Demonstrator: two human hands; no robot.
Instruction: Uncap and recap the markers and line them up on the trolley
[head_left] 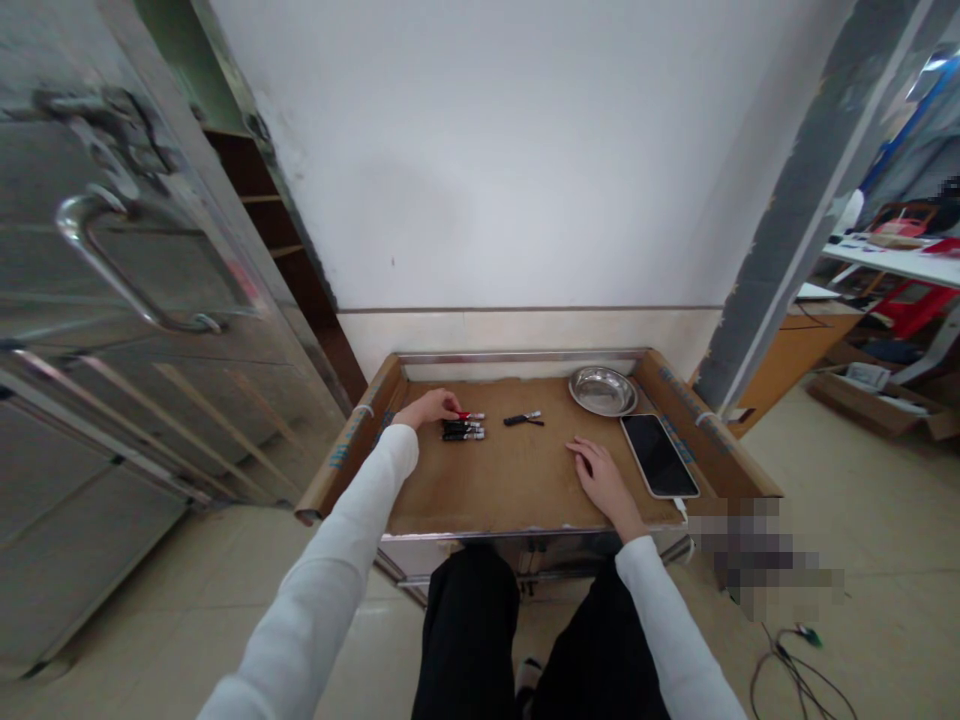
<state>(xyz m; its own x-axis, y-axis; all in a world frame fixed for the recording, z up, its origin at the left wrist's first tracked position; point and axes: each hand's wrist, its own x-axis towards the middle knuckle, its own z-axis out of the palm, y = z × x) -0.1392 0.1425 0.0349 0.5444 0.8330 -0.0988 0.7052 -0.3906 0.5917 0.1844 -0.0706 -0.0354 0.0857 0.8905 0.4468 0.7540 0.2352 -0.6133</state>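
My left hand (429, 408) has its fingers closed on the left end of a red marker (471, 415). Just below that marker, several black markers (465, 432) lie side by side, their light ends to the right. In the middle of the cardboard-covered table (510, 490) rests a black pen (523, 418) with a small dark piece against it. My right hand (601, 478) lies over the table to the right, fingers spread, holding nothing. Nearest to it is a dark-screened tablet (660, 456).
A round metal bowl (603, 391) stands at the back right of the table, above the tablet. A white cable (680, 507) runs from the tablet's lower edge. Raised cardboard-wrapped sides (356, 435) border the table. Behind is a white wall; a metal door (112, 330) stands left.
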